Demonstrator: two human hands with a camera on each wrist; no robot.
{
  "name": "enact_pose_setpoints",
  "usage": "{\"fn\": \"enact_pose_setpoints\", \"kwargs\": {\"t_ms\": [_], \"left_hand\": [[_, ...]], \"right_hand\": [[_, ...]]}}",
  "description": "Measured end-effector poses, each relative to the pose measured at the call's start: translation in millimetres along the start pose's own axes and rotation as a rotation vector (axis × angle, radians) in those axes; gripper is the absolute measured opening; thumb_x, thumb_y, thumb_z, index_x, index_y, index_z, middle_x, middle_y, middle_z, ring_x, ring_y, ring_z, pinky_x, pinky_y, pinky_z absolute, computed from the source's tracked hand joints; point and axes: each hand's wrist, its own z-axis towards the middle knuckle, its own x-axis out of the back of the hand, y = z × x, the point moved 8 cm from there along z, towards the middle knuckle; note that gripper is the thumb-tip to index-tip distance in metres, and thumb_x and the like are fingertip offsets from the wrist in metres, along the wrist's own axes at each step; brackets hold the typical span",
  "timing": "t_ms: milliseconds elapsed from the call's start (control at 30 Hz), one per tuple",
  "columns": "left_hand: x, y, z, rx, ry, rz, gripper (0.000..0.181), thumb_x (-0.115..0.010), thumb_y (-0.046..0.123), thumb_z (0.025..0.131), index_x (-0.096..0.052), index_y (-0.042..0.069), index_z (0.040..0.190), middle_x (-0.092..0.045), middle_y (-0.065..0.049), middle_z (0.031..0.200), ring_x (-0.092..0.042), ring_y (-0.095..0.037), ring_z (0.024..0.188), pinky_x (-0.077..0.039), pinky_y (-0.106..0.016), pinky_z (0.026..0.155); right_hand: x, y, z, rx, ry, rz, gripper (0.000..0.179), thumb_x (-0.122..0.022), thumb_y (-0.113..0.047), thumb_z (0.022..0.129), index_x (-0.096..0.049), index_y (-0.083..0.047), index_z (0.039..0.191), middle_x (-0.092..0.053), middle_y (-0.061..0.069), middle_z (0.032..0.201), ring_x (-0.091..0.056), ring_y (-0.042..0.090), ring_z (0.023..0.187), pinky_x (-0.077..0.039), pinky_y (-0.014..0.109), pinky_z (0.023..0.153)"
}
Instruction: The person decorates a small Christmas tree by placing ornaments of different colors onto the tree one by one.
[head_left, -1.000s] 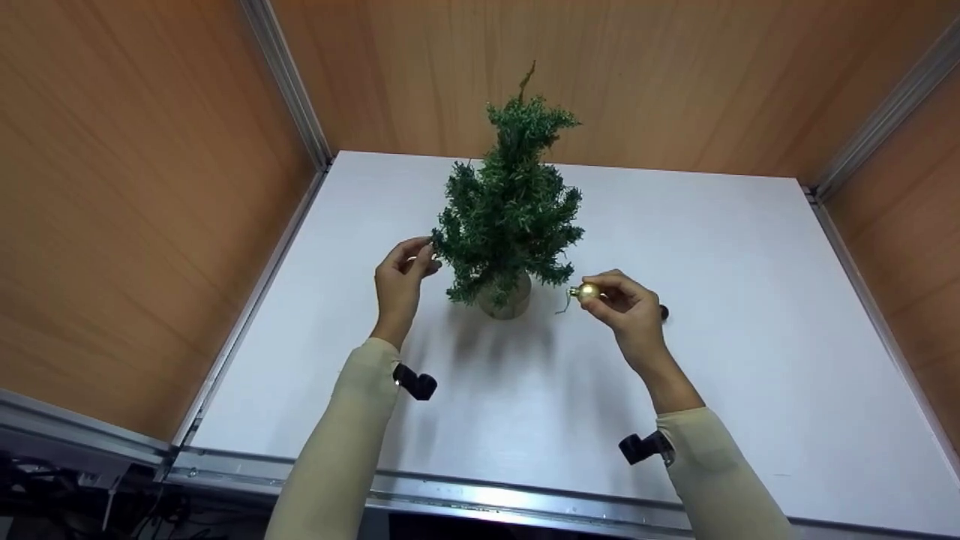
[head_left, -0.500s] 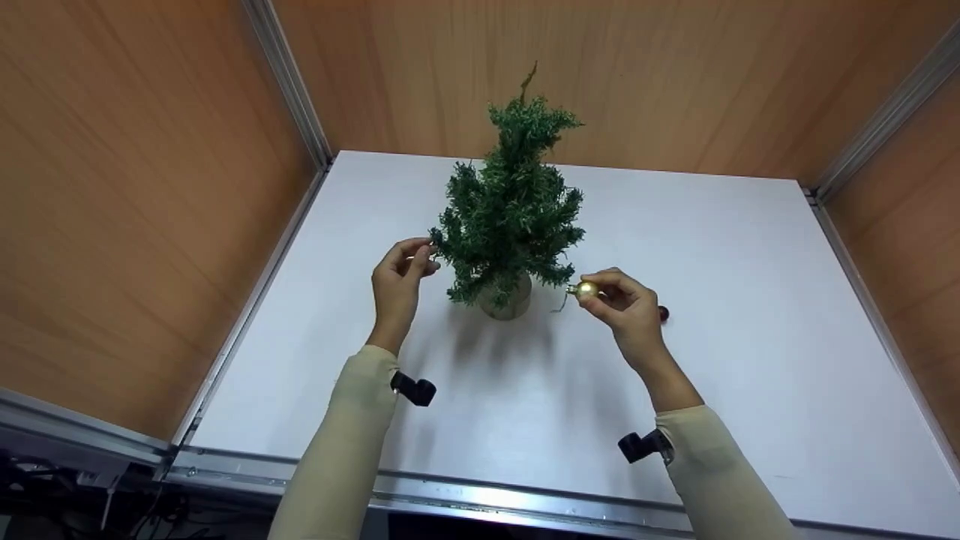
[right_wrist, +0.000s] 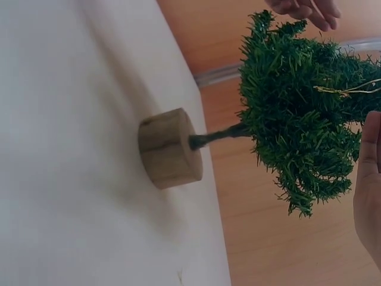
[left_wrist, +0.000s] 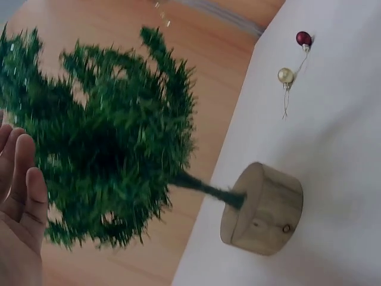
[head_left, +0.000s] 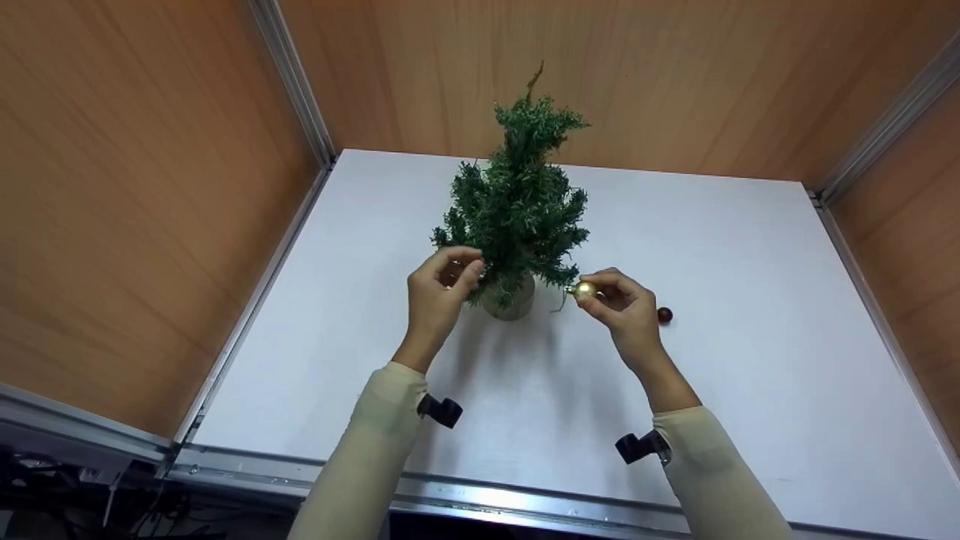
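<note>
The left hand (head_left: pixel 439 289), fingers curled, pinches a low branch of the small tree (head_left: pixel 517 202), which stands on a wooden base (head_left: pixel 508 298) on the white counter (head_left: pixel 750 300). The right hand (head_left: pixel 622 304) pinches a gold bauble (head_left: pixel 584 289) beside the tree's lower right branches. A red bauble (head_left: pixel 664 315) lies just right of it.

It looked like a test booth in a lab, not a home. A flat white table (head_left: pixel 750 375) sat inside a box of plain brown wooden walls (head_left: pixel 135 187). Shiny metal rails (head_left: pixel 289 82) ran up the corners and along the front edge of the table. Small black cameras (head_left: pixel 441 411) were clipped to the person's pale sleeves (head_left: pixel 360 465) at the wrists. Dark cables (head_left: pixel 45 480) hung under the table's left corner. The only things set out were a little green tree (head_left: pixel 521 202) on a round wooden base (right_wrist: pixel 169 148) and a small red ball (head_left: pixel 664 315).
</note>
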Motion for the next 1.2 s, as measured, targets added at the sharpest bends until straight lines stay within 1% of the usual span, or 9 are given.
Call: {"fn": "enact_pose_setpoints", "kwargs": {"t_ms": [100, 200, 300, 400, 533, 667, 900, 1100, 1200], "left_hand": [[-13.2, 17.1, -4.4, -0.088, -0.029, 0.01, 0.012, -0.065, 0.006, 0.083, -0.065, 0.003, 0.095, -0.062, -0.003, 0.085, -0.056, -0.018, 0.061, -0.046, -0.029, 0.05], [-25.2, 28.7, -9.9, -0.147, -0.054, 0.01, 0.012, -0.067, 0.004, 0.08, -0.065, 0.003, 0.092, -0.061, -0.004, 0.082, -0.055, -0.016, 0.06, -0.046, -0.029, 0.049], [-36.9, 36.5, -15.0, -0.188, -0.082, 0.008, 0.013, -0.068, 0.006, 0.079, -0.065, 0.002, 0.091, -0.061, -0.005, 0.081, -0.056, -0.014, 0.061, -0.048, -0.03, 0.051], [-45.9, 40.7, -19.3, -0.207, -0.1, 0.007, 0.015, -0.069, 0.009, 0.079, -0.064, 0.001, 0.092, -0.061, -0.007, 0.08, -0.057, -0.014, 0.062, -0.049, -0.033, 0.051], [-52.6, 41.1, -23.4, -0.195, -0.106, -0.003, 0.018, -0.07, 0.01, 0.079, -0.064, 0.002, 0.094, -0.061, -0.007, 0.081, -0.058, -0.015, 0.065, -0.05, -0.034, 0.052], [-59.5, 40.8, -25.9, -0.172, -0.137, -0.018, 0.022, -0.071, 0.01, 0.077, -0.063, 0.002, 0.097, -0.061, -0.007, 0.086, -0.06, -0.018, 0.069, -0.051, -0.033, 0.056], [-67.9, 38.8, -28.2, -0.147, -0.162, -0.024, 0.027, -0.074, 0.005, 0.073, -0.062, 0.0, 0.097, -0.062, -0.01, 0.087, -0.062, -0.022, 0.068, -0.052, -0.033, 0.058], [-72.6, 34.4, -27.4, -0.122, -0.172, 0.005, 0.024, -0.073, 0.006, 0.074, -0.063, 0.003, 0.096, -0.063, -0.009, 0.086, -0.062, -0.016, 0.067, -0.052, -0.031, 0.057], [-72.4, 33.5, -26.5, -0.121, -0.157, 0.009, 0.021, -0.071, 0.002, 0.075, -0.064, 0.003, 0.095, -0.064, -0.008, 0.085, -0.061, -0.014, 0.066, -0.051, -0.03, 0.056]], "right_hand": [[-0.8, 0.0, 0.2, -0.004, 0.0, 0.012, 0.027, -0.069, 0.003, 0.076, -0.061, 0.008, 0.1, -0.054, 0.019, 0.095, -0.056, 0.025, 0.088, -0.049, 0.029, 0.075], [-1.8, 0.9, 0.0, -0.012, 0.0, 0.015, 0.026, -0.069, 0.002, 0.076, -0.061, 0.007, 0.1, -0.054, 0.019, 0.095, -0.056, 0.026, 0.089, -0.049, 0.029, 0.075], [-2.3, 0.9, -0.3, -0.01, 0.003, -0.005, 0.026, -0.07, 0.001, 0.076, -0.062, 0.006, 0.1, -0.054, 0.019, 0.095, -0.056, 0.026, 0.089, -0.049, 0.028, 0.075], [-3.3, 0.9, -0.3, -0.007, 0.004, -0.027, 0.026, -0.07, 0.0, 0.076, -0.062, 0.005, 0.1, -0.055, 0.019, 0.096, -0.057, 0.026, 0.089, -0.049, 0.028, 0.076], [-6.1, 0.8, 0.2, -0.008, -0.004, -0.02, 0.026, -0.07, 0.0, 0.076, -0.062, 0.006, 0.101, -0.055, 0.018, 0.097, -0.057, 0.027, 0.09, -0.049, 0.031, 0.077], [-8.3, -1.0, 0.4, 0.009, -0.008, -0.016, 0.027, -0.07, 0.001, 0.076, -0.061, 0.008, 0.101, -0.055, 0.019, 0.096, -0.057, 0.027, 0.089, -0.048, 0.031, 0.077], [-12.8, -1.6, 0.0, 0.023, -0.027, -0.036, 0.028, -0.068, 0.002, 0.077, -0.059, 0.011, 0.102, -0.056, 0.018, 0.097, -0.057, 0.026, 0.091, -0.047, 0.03, 0.08], [-13.1, -1.4, 0.2, 0.029, -0.031, -0.031, 0.025, -0.068, 0.002, 0.077, -0.06, 0.009, 0.1, -0.056, 0.019, 0.097, -0.057, 0.027, 0.092, -0.047, 0.031, 0.081], [-12.9, -0.1, 0.4, 0.023, -0.031, -0.036, 0.026, -0.07, -0.001, 0.077, -0.061, 0.007, 0.1, -0.055, 0.019, 0.098, -0.057, 0.029, 0.093, -0.047, 0.032, 0.081]]}}
